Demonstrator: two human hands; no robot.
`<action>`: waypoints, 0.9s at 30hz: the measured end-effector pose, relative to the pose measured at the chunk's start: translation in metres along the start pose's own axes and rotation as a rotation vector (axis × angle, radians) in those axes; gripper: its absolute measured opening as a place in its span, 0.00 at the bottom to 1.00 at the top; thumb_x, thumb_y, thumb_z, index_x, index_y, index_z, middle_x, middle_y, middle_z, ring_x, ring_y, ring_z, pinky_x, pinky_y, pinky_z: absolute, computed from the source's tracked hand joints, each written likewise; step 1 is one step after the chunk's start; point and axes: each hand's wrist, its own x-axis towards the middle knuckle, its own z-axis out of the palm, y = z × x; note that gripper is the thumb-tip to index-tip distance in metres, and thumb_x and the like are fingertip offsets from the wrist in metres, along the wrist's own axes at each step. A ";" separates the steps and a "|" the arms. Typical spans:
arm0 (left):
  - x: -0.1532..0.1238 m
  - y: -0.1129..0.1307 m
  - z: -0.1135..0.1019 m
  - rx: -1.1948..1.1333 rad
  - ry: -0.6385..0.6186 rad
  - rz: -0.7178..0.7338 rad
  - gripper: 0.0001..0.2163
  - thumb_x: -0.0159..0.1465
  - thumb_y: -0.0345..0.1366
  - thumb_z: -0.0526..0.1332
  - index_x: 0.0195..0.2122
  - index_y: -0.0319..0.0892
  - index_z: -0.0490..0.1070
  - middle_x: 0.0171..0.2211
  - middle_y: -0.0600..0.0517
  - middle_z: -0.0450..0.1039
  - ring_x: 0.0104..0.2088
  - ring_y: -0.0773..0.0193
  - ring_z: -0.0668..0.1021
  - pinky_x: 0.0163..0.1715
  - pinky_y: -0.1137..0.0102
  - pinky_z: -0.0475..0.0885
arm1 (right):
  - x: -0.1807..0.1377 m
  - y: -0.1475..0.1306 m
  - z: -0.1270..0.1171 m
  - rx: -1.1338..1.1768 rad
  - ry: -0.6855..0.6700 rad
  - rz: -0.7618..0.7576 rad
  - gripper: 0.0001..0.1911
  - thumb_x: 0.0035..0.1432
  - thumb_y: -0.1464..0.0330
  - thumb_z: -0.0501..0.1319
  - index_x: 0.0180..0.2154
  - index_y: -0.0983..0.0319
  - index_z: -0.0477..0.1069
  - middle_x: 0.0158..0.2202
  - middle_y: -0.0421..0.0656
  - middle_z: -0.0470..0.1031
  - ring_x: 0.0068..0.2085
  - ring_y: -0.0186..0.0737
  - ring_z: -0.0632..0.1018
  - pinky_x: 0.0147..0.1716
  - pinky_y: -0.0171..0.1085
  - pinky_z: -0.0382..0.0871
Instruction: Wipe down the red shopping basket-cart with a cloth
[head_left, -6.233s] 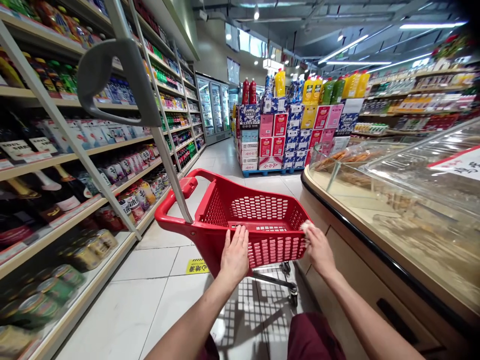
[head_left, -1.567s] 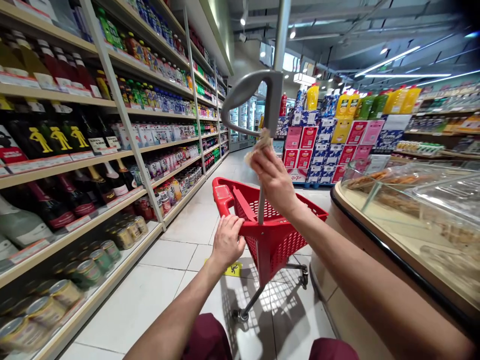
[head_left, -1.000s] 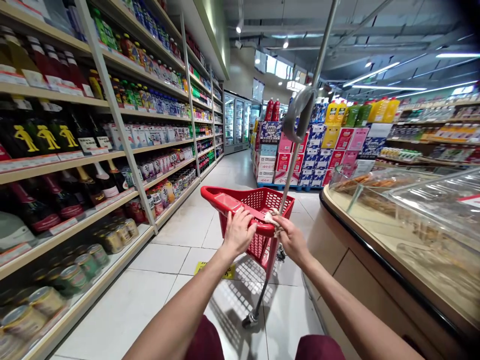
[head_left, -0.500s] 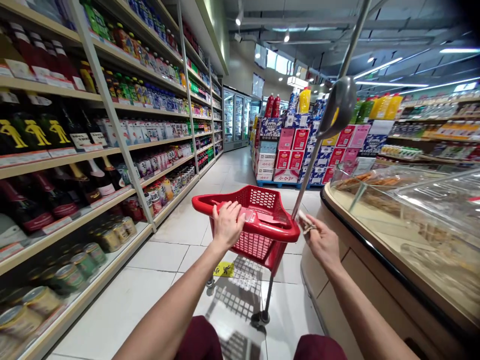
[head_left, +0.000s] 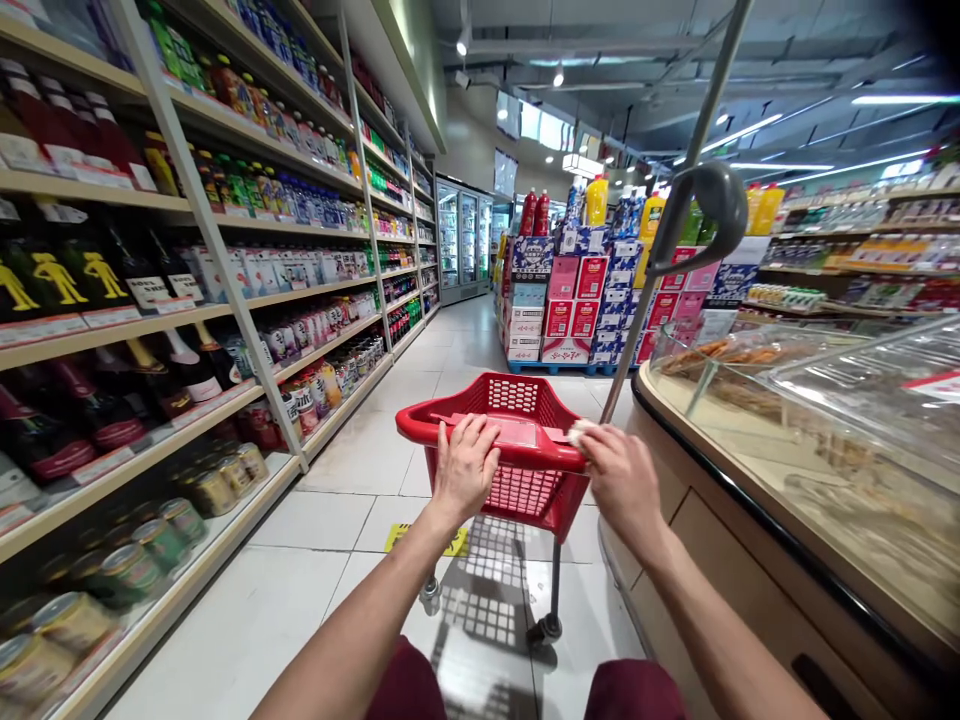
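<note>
A red plastic shopping cart (head_left: pixel 525 400) stands on the tiled aisle floor right in front of me. My left hand (head_left: pixel 465 468) grips the cart's near red rim, fingers wrapped over it. My right hand (head_left: pixel 621 480) is closed on a small pale crumpled cloth (head_left: pixel 579 432) and presses it against the rim's right end. From that corner a grey metal pole (head_left: pixel 637 320) rises up and to the right, ending in a grey curved handle (head_left: pixel 705 215). The basket looks empty.
Shelves of bottles and cans (head_left: pixel 187 330) line the left side. A curved glass-topped food counter (head_left: pixel 810 420) stands close on the right. A stack of boxes and big drink bottles (head_left: pixel 577 290) sits ahead on a pallet, fridges (head_left: pixel 461 240) beyond. The tiled aisle (head_left: pixel 450 350) runs forward.
The cart has turned so its near rim faces me squarely. My right hand came down from the grey handle along the pole with the cloth and now rests on the rim's right end.
</note>
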 end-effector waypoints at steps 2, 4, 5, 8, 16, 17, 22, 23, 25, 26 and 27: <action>-0.002 0.003 0.006 0.009 0.039 -0.027 0.14 0.63 0.35 0.50 0.49 0.45 0.66 0.53 0.49 0.66 0.56 0.57 0.62 0.58 0.47 0.44 | -0.002 0.017 -0.003 -0.027 0.041 0.086 0.16 0.53 0.75 0.50 0.38 0.62 0.73 0.43 0.47 0.74 0.49 0.46 0.69 0.49 0.47 0.61; -0.001 0.008 0.011 0.008 0.056 -0.030 0.14 0.63 0.35 0.51 0.49 0.45 0.66 0.53 0.49 0.66 0.56 0.57 0.63 0.58 0.47 0.44 | 0.000 0.008 0.001 0.008 0.066 0.078 0.18 0.53 0.75 0.49 0.40 0.62 0.73 0.43 0.47 0.74 0.50 0.46 0.68 0.50 0.47 0.61; 0.000 0.010 0.014 0.007 0.056 -0.025 0.14 0.63 0.35 0.51 0.49 0.45 0.66 0.53 0.48 0.66 0.56 0.57 0.63 0.58 0.47 0.44 | 0.001 -0.003 0.005 0.040 0.066 0.037 0.19 0.53 0.76 0.48 0.42 0.62 0.72 0.44 0.47 0.73 0.51 0.46 0.67 0.52 0.48 0.60; 0.004 0.013 0.015 0.018 0.026 -0.010 0.15 0.62 0.35 0.51 0.50 0.45 0.65 0.54 0.47 0.65 0.56 0.55 0.63 0.57 0.46 0.45 | 0.004 -0.029 0.016 0.131 0.031 -0.095 0.21 0.55 0.76 0.46 0.46 0.62 0.70 0.49 0.46 0.71 0.55 0.44 0.64 0.55 0.48 0.57; 0.007 0.013 0.016 0.008 -0.021 -0.018 0.15 0.62 0.35 0.51 0.50 0.45 0.65 0.54 0.48 0.64 0.56 0.56 0.62 0.57 0.46 0.47 | -0.002 0.034 0.002 0.000 0.098 0.146 0.20 0.52 0.75 0.48 0.43 0.61 0.71 0.47 0.46 0.71 0.53 0.46 0.66 0.53 0.50 0.59; 0.006 0.014 0.016 0.009 -0.017 -0.024 0.15 0.62 0.35 0.51 0.50 0.45 0.65 0.54 0.48 0.64 0.56 0.56 0.62 0.57 0.45 0.46 | 0.001 0.027 0.005 0.031 0.084 0.116 0.20 0.52 0.75 0.48 0.44 0.62 0.71 0.47 0.47 0.71 0.53 0.45 0.66 0.54 0.49 0.59; 0.011 0.021 0.004 0.016 -0.026 -0.015 0.16 0.62 0.33 0.50 0.51 0.44 0.64 0.54 0.46 0.64 0.57 0.55 0.62 0.57 0.43 0.42 | 0.022 -0.034 0.016 0.308 0.018 0.057 0.23 0.52 0.74 0.48 0.50 0.64 0.66 0.50 0.48 0.69 0.53 0.43 0.67 0.55 0.46 0.59; 0.015 0.026 0.002 0.006 -0.025 0.003 0.18 0.61 0.33 0.51 0.53 0.44 0.61 0.56 0.46 0.62 0.58 0.55 0.61 0.57 0.43 0.42 | 0.026 -0.040 0.015 0.374 0.015 0.083 0.23 0.53 0.72 0.48 0.52 0.63 0.64 0.51 0.48 0.69 0.53 0.43 0.67 0.54 0.47 0.59; 0.024 0.039 0.004 -0.026 -0.048 0.088 0.24 0.58 0.35 0.54 0.57 0.42 0.55 0.59 0.44 0.56 0.60 0.54 0.57 0.57 0.45 0.45 | 0.030 -0.043 0.011 0.505 0.007 0.143 0.25 0.56 0.67 0.48 0.56 0.62 0.58 0.53 0.48 0.66 0.54 0.43 0.67 0.53 0.47 0.60; 0.029 0.046 0.008 -0.042 -0.078 0.148 0.28 0.56 0.35 0.56 0.58 0.40 0.52 0.60 0.42 0.53 0.60 0.53 0.56 0.58 0.47 0.47 | 0.031 -0.040 0.008 0.557 0.003 0.172 0.26 0.58 0.65 0.46 0.58 0.61 0.54 0.54 0.48 0.65 0.55 0.43 0.66 0.53 0.46 0.60; 0.034 0.054 0.014 -0.053 -0.117 0.210 0.30 0.55 0.35 0.57 0.59 0.38 0.50 0.60 0.41 0.52 0.60 0.53 0.56 0.58 0.50 0.49 | 0.030 -0.035 0.007 0.586 0.004 0.199 0.26 0.59 0.63 0.45 0.59 0.62 0.52 0.55 0.49 0.64 0.56 0.42 0.65 0.53 0.46 0.60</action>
